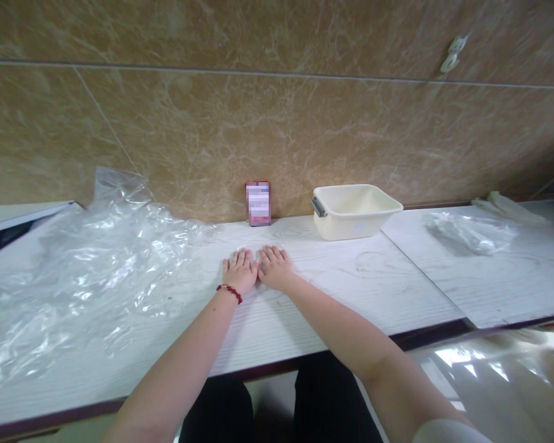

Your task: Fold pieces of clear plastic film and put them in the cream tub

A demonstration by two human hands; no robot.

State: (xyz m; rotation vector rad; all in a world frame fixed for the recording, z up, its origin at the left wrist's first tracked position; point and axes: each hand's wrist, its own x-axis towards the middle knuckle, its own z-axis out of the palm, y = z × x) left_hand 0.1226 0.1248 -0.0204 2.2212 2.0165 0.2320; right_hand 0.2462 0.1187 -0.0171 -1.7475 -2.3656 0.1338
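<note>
Flat on the desk (341, 295)
I rest left hand (240, 271) and right hand (276, 267), each grip spread, palms hidden; phone (258, 203) screen blurred

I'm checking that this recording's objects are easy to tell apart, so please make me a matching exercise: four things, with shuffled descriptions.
Things:
1. Bead bracelet
2. Right hand
3. Tub
4. Clear plastic sheeting

Descriptions:
A. Crumpled, spread over the left part of the table
B. Dark red, around the wrist of the left hand
C. Cream, with a grey clip at one end
D. Palm down, bare wrist

Pairs: 1-B, 2-D, 3-C, 4-A
</note>
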